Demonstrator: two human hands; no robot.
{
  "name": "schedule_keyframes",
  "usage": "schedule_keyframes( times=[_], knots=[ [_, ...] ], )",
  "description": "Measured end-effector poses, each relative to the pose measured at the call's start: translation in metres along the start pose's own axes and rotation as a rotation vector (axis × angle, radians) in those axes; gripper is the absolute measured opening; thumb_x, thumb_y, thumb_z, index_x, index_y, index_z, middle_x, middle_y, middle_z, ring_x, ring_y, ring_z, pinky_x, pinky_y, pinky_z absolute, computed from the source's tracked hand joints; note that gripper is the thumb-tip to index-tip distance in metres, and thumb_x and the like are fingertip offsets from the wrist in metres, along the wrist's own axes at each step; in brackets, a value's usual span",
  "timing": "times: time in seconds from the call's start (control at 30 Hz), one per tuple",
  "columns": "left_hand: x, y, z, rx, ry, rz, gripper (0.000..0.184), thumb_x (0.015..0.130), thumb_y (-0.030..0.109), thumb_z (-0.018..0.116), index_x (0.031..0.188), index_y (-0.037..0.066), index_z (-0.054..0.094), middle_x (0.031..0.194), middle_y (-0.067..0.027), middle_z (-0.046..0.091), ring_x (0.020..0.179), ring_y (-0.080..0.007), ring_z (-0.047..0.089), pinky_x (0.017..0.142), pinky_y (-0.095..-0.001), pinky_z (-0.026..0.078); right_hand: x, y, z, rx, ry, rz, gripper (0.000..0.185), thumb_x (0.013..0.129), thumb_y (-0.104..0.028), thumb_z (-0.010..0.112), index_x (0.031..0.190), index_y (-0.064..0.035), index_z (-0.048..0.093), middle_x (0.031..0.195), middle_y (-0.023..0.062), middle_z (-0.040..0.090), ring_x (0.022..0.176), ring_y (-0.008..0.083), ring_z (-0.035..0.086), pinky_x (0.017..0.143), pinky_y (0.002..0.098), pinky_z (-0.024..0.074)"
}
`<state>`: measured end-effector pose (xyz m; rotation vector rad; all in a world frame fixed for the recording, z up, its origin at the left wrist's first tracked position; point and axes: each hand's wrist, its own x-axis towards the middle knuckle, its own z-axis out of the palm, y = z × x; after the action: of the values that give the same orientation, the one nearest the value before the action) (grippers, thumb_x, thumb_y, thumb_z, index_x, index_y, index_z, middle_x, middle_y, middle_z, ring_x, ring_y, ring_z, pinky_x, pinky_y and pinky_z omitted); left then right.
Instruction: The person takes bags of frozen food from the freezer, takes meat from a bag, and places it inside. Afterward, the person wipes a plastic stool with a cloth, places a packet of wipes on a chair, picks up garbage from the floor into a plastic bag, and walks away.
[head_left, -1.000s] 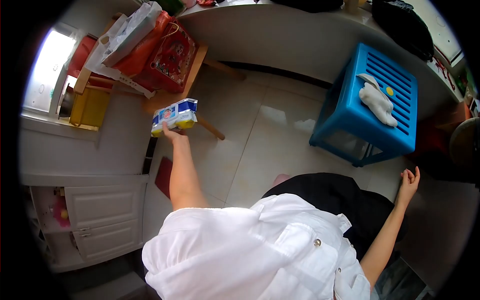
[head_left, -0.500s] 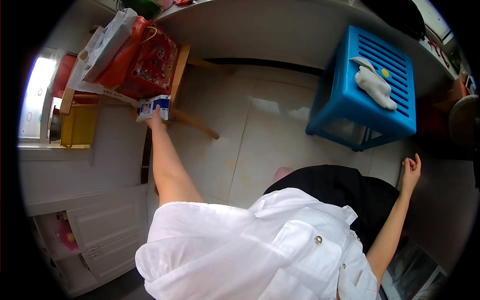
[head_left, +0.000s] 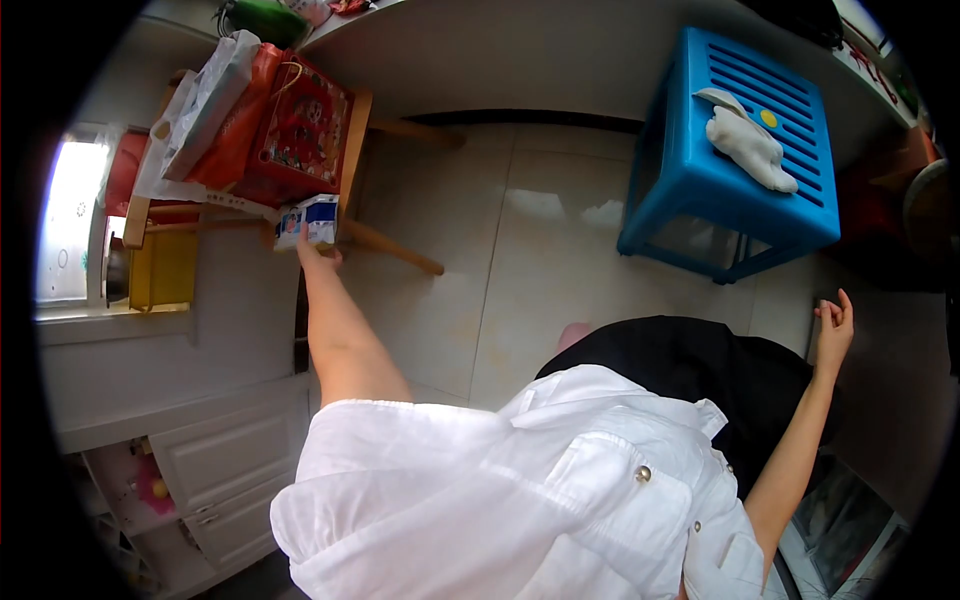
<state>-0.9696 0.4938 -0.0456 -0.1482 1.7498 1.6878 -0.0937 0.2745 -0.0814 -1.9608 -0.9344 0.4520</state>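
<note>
On the left, my left hand grips a blue and white soft pack at the edge of a wooden chair, just below a red patterned box. My right hand hangs at the right with its fingers loosely bent and apart, holding nothing. It is below a blue plastic stool, on which a crumpled white cloth lies. Whether the pack rests on the chair or only in my hand, I cannot tell.
White plastic bags lean beside the red box. A yellow container stands by the window at the left. White cabinet doors are at the lower left. A green item sits on the counter at the top left.
My left hand has moved the pack left and up to the chair edge beside the red box. The view has shifted a little. My right hand still hangs at the right.
</note>
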Motion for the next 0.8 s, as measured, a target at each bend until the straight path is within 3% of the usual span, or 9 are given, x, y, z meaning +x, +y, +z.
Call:
schedule_keyframes(
  times=[0.03, 0.07, 0.17, 0.23, 0.33, 0.5, 0.67, 0.7, 0.8],
  knots=[
    [-0.017, 0.006, -0.001, -0.067, -0.055, -0.07, 0.054, 0.075, 0.035, 0.078, 0.119, 0.016, 0.054, 0.114, -0.0017, 0.057, 0.094, -0.0195, 0.053, 0.083, -0.0376, 0.037, 0.001, 0.001, 0.001, -0.003, -0.009, -0.011, 0.043, 0.092, -0.013, 0.059, 0.133, -0.0042, 0.048, 0.088, 0.002, 0.063, 0.083, 0.0093, 0.06, 0.082, 0.0235, 0.0464],
    [-0.02, 0.007, 0.004, 0.011, 0.025, -0.075, 0.054, 0.073, 0.046, 0.077, 0.114, 0.018, 0.056, 0.107, 0.0011, 0.059, 0.087, -0.0165, 0.051, 0.074, -0.0333, 0.038, 0.004, 0.004, 0.001, -0.006, -0.018, -0.022, 0.043, 0.092, -0.013, 0.059, 0.133, -0.0043, 0.048, 0.088, 0.002, 0.063, 0.083, 0.0093, 0.06, 0.082, 0.0235, 0.0464],
    [0.052, 0.004, 0.003, 0.098, 0.081, -0.117, 0.06, 0.066, 0.048, 0.082, 0.111, 0.018, 0.056, 0.101, 0.0005, 0.06, 0.085, -0.0169, 0.051, 0.068, -0.0309, 0.039, 0.001, -0.009, 0.008, -0.026, -0.024, -0.023, 0.042, 0.092, -0.012, 0.059, 0.132, -0.0036, 0.048, 0.088, 0.0029, 0.063, 0.083, 0.0096, 0.06, 0.081, 0.0238, 0.0467],
    [0.059, 0.0, 0.004, 0.082, 0.047, -0.162, 0.054, 0.065, 0.042, 0.083, 0.107, 0.02, 0.057, 0.095, 0.0017, 0.06, 0.08, -0.0151, 0.05, 0.06, -0.0275, 0.035, 0.002, -0.011, 0.008, -0.028, -0.023, -0.027, 0.043, 0.091, -0.012, 0.06, 0.132, -0.0035, 0.048, 0.088, 0.0034, 0.063, 0.083, 0.0098, 0.06, 0.081, 0.0239, 0.047],
    [-0.016, -0.029, 0.019, -0.003, -0.002, -0.175, 0.043, 0.067, 0.034, 0.081, 0.101, 0.022, 0.058, 0.089, 0.0047, 0.06, 0.074, -0.0126, 0.049, 0.057, -0.027, 0.031, 0.008, -0.001, 0.01, -0.015, -0.019, -0.041, 0.043, 0.091, -0.012, 0.06, 0.132, -0.0041, 0.048, 0.089, 0.0033, 0.063, 0.083, 0.01, 0.06, 0.081, 0.0239, 0.047],
    [-0.075, -0.079, 0.069, 0.157, -0.292, -0.157, 0.041, 0.067, 0.033, 0.078, 0.098, 0.016, 0.057, 0.079, 0.001, 0.06, 0.055, -0.0112, 0.047, 0.046, -0.0238, 0.025, 0.006, -0.006, 0.009, -0.024, -0.025, -0.025, 0.043, 0.091, -0.012, 0.061, 0.132, -0.0044, 0.049, 0.089, 0.0032, 0.063, 0.084, 0.01, 0.06, 0.081, 0.0239, 0.0475],
    [-0.109, -0.087, 0.128, 0.136, -0.482, -0.34, 0.032, 0.066, 0.035, 0.074, 0.085, 0.018, 0.055, 0.068, 0.0029, 0.051, 0.053, -0.0104, 0.04, 0.049, -0.0259, 0.023, 0.01, -0.005, 0.007, 0.002, -0.004, -0.049, 0.044, 0.091, -0.012, 0.061, 0.132, -0.0044, 0.048, 0.09, 0.0034, 0.063, 0.083, 0.0099, 0.06, 0.079, 0.0238, 0.0481],
    [-0.12, -0.09, 0.136, 0.221, -0.488, -0.325, 0.033, 0.065, 0.034, 0.073, 0.088, 0.019, 0.056, 0.07, 0.0033, 0.053, 0.052, -0.012, 0.037, 0.049, -0.0268, 0.024, 0.012, -0.007, 0.007, 0.028, 0.009, -0.052, 0.044, 0.091, -0.012, 0.061, 0.132, -0.0044, 0.048, 0.089, 0.0034, 0.063, 0.082, 0.0098, 0.06, 0.078, 0.0238, 0.0482],
    [-0.141, -0.107, 0.139, 0.089, -0.552, -0.227, 0.041, 0.064, 0.035, 0.073, 0.098, 0.019, 0.054, 0.075, 0.0044, 0.055, 0.059, -0.0111, 0.045, 0.05, -0.0253, 0.028, 0.01, -0.012, 0.009, 0.04, 0.017, -0.049, 0.043, 0.091, -0.011, 0.06, 0.132, -0.0042, 0.048, 0.089, 0.0035, 0.063, 0.082, 0.0098, 0.06, 0.078, 0.0239, 0.0481]
  ],
)
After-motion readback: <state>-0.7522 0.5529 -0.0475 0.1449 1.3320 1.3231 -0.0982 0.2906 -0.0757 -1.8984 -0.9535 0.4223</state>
